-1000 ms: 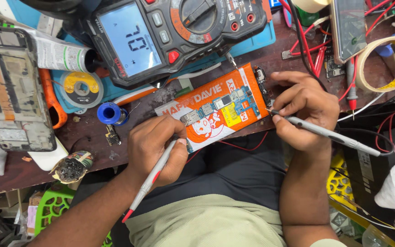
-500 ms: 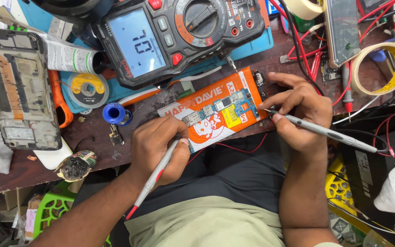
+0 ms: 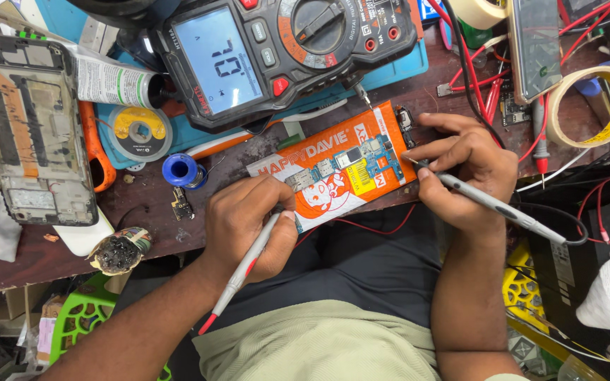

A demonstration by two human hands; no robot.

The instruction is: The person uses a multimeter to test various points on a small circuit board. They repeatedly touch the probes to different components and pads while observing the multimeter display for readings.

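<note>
My left hand (image 3: 248,226) grips a grey and red test probe (image 3: 240,279), its tip down at the lower left corner of an orange card (image 3: 319,176) on the wooden bench. A small blue circuit board (image 3: 361,164) lies on that card. My right hand (image 3: 467,169) holds a second grey probe (image 3: 495,206) like a pen, with its tip at the board's right end. A black and orange multimeter (image 3: 284,56) stands just behind the card, its screen lit.
An opened phone frame (image 3: 33,134) lies at the left, with a solder spool (image 3: 139,132), a blue reel (image 3: 180,171) and a tube (image 3: 118,82) near it. Tape rolls (image 3: 591,106), red and black leads (image 3: 481,77) and a phone (image 3: 534,46) crowd the right.
Both hands stay on the probes at the board. The view has shifted slightly, and the right probe tip sits a little lower on the board's right end.
</note>
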